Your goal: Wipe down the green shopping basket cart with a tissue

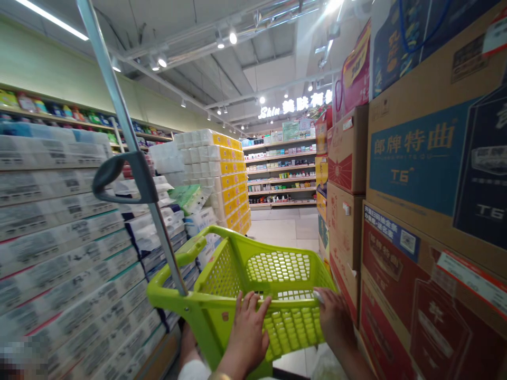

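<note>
A lime-green rolling shopping basket (289, 264) with perforated walls is right in front of me, and its inside looks bare where it shows. My left hand (247, 330) lies over the near rim, its fingers hooked across the edge and its thumb along the outer wall. Farther right, my right hand (336, 319) grips the same rim near the corner. A small white object (318, 296) shows at its fingertips; I cannot make out what it is. The basket's metal pole (130, 137) with a grey handle (124, 178) rises at the left, untouched by either hand.
Stacked tissue packs (59, 227) line the left side, with a yellow-and-white stack (232, 184) beyond. Liquor cartons (415, 158) with price tags rise close on the right. A tiled aisle (277, 229) leads to product shelves (281, 169) at the back.
</note>
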Motion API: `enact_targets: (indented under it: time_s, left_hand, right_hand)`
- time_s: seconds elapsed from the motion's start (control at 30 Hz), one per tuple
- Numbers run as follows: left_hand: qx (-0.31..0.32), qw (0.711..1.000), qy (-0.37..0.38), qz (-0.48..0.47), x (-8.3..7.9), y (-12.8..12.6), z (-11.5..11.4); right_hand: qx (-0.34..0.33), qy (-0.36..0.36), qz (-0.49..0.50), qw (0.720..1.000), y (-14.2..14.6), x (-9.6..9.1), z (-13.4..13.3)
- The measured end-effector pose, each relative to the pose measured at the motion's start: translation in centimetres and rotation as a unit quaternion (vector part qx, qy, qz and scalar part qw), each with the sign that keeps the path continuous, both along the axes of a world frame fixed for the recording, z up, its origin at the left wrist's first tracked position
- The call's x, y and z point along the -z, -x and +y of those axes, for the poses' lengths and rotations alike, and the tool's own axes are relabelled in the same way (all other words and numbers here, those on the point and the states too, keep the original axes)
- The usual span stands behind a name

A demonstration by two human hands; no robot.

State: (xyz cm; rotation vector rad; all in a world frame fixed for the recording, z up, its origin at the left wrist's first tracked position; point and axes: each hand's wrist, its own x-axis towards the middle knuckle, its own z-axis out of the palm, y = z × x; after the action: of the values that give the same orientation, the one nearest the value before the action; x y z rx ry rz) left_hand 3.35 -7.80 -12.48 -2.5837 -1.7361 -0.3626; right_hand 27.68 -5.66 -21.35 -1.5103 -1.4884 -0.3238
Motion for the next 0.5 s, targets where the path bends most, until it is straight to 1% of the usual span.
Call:
enact_targets:
  time_s: [0.07,0.1,0.17,0.23,0.27,0.3,0.37,0.43,0.5]
  left_hand:
    - [-0.006,1.0,-0.001,0.008,-0.1,-0.2,0.0]
    - [-0.007,1.0,-0.001,0.014,-0.1,-0.3,0.0]
    - [-0.006,1.0,0.0,0.02,-0.2,-0.4,0.0]
    - [-0.002,1.0,0.001,0.018,-0.3,-0.4,0.0]
    - [0.0,1.0,0.002,0.017,-0.4,-0.3,0.1]
    - [0.002,1.0,0.003,0.018,-0.4,-0.2,0.1]
    - [0.002,1.0,0.006,0.022,-0.5,0.0,0.2]
    - [-0.002,1.0,0.007,0.024,-0.5,0.1,0.2]
    - [-0.005,1.0,0.007,0.022,-0.6,0.1,0.2]
  right_hand:
    - [0.02,-0.004,0.011,1.0,-0.3,0.0,0.1]
    - [0.012,-0.007,0.012,1.0,0.4,-0.1,0.1]
    - [-0.03,-0.012,0.008,0.999,2.8,-0.6,-0.1]
    - [-0.101,-0.009,-0.016,0.995,5.1,-1.1,-0.3]
    - [-0.116,-0.006,-0.022,0.993,5.6,-1.2,-0.4]
    - [-0.119,-0.004,-0.023,0.993,5.6,-1.2,-0.5]
    - [-0.09,-0.002,-0.015,0.996,3.9,-0.9,-0.6]
    - [-0.025,0.004,0.007,1.0,1.3,-0.4,-0.6]
    - [0.022,0.0,0.015,1.0,-0.4,0.0,-0.4]
